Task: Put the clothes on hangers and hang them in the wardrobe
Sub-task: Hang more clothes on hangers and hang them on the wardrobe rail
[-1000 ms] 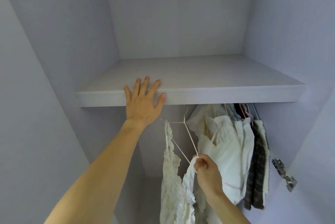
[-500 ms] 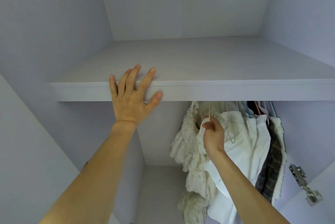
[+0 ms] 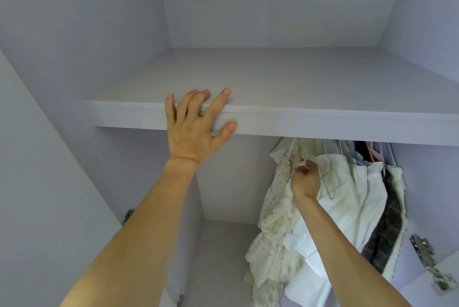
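Head camera looks up into the wardrobe (image 3: 74,58), so I read it from the left wall across. A hinge (image 3: 128,216) shows low on that side. The left hand (image 3: 196,130) lies flat on the shelf (image 3: 323,124), fingers straight and spread over the top, thumb against the front edge. I judge it is there to brace the reach, since it holds nothing. Below the shelf, further right, hangs the cream lace garment (image 3: 275,207), bunched and dangling against the right hand (image 3: 305,182). That hand is raised under the shelf with its fingers curled tight on the white hanger (image 3: 302,162) at the garment's top, presumably to steer the hook onto the rail. The shelf hides the rail, so I cannot tell whether the hook has caught. Right again, touching, hang a white garment (image 3: 355,195) and a plaid one (image 3: 387,227), packed toward the right wall near another hinge (image 3: 427,254).
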A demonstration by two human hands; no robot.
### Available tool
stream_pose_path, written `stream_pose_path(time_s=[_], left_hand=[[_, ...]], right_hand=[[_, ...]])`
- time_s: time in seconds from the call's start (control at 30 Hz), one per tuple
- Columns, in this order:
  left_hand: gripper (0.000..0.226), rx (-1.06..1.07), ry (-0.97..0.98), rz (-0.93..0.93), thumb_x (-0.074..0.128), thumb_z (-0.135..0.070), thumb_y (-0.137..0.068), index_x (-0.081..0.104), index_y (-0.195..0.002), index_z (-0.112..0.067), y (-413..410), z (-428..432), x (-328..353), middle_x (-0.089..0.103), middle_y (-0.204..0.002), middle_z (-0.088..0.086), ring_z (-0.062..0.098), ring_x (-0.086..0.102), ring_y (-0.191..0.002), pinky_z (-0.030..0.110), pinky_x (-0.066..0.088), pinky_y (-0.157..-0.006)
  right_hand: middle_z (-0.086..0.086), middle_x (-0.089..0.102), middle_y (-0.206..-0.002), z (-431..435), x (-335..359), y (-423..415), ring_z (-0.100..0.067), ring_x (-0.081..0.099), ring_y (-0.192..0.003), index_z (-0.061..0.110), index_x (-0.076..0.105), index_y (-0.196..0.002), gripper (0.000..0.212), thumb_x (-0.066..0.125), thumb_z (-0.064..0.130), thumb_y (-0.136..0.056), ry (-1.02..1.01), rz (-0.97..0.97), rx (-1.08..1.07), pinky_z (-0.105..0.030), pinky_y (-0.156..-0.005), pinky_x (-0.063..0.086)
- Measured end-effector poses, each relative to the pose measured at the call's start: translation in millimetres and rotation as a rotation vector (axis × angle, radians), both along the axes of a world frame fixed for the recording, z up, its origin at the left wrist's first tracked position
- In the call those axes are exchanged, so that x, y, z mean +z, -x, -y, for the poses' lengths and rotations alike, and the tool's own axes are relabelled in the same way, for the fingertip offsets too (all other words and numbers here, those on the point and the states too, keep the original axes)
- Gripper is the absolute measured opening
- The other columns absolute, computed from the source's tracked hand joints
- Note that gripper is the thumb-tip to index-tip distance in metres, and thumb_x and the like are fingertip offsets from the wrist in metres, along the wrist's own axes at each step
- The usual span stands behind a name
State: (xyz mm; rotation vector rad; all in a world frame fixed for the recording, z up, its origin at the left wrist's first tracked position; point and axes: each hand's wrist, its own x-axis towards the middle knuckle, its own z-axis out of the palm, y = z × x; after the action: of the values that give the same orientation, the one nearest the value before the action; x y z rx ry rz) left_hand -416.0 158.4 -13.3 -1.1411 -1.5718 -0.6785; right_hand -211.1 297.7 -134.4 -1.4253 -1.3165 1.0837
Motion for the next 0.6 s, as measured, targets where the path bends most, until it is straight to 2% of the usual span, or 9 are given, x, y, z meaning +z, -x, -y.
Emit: stream_pose_path(time_s=[0.17, 0.27, 0.4, 0.53, 0.6], left_hand=[[0.057, 0.003, 0.015, -0.002, 0.041, -0.064, -0.095, 0.045, -0.143, -0.035, 0.4, 0.5, 0.0, 0.044, -0.128, 0.001, 0.025, 0.048, -0.124, 0.049, 0.009, -0.120], [0.057, 0.009, 0.021, -0.003, 0.041, -0.064, -0.095, 0.045, -0.143, -0.035, 1.1, 0.4, -0.4, 0.044, -0.128, 0.001, 0.026, 0.049, -0.124, 0.050, 0.010, -0.120], [0.056, 0.007, 0.015, 0.000, 0.041, -0.064, -0.095, 0.046, -0.142, -0.034, 0.3, 1.4, -0.2, 0.045, -0.128, 0.002, 0.027, 0.049, -0.124, 0.050, 0.010, -0.120], [0.057, 0.006, 0.032, 0.026, 0.041, -0.063, -0.095, 0.045, -0.143, -0.033, -1.1, 2.4, -1.7, 0.052, -0.127, 0.006, 0.028, 0.048, -0.126, 0.054, 0.014, -0.118], [0.057, 0.009, 0.044, 0.054, 0.042, -0.062, -0.096, 0.046, -0.143, -0.032, -3.2, 3.9, -0.4, 0.055, -0.127, 0.009, 0.028, 0.047, -0.127, 0.056, 0.015, -0.118]], right_hand=[[-0.004, 0.058, -0.094, -16.2, 5.8, -8.8, -0.021, 0.055, -0.086, 0.011, 0.055, -0.107, 0.019, 0.040, 0.005, -0.096, -0.004, -0.075, -0.117, -0.030, -0.076, 0.040], [-0.003, 0.061, -0.097, -10.1, 6.2, -15.3, -0.022, 0.056, -0.089, 0.007, 0.055, -0.115, 0.022, 0.044, 0.003, -0.097, 0.005, -0.030, -0.044, -0.030, -0.079, 0.040], [-0.006, 0.065, -0.106, -8.7, -7.9, -26.9, -0.030, 0.065, -0.100, 0.015, 0.051, -0.120, 0.027, 0.050, 0.006, -0.094, -0.001, -0.013, 0.064, -0.041, -0.087, 0.052], [0.000, 0.063, -0.109, 11.5, -13.2, -52.2, -0.025, 0.062, -0.101, 0.013, 0.045, -0.134, 0.041, 0.047, 0.003, -0.094, -0.005, 0.044, 0.133, -0.029, -0.078, 0.044], [-0.002, 0.062, -0.124, 26.1, -15.4, -66.8, -0.027, 0.061, -0.112, 0.014, 0.043, -0.139, 0.046, 0.052, 0.005, -0.095, -0.025, 0.082, 0.160, -0.030, -0.084, 0.047]])
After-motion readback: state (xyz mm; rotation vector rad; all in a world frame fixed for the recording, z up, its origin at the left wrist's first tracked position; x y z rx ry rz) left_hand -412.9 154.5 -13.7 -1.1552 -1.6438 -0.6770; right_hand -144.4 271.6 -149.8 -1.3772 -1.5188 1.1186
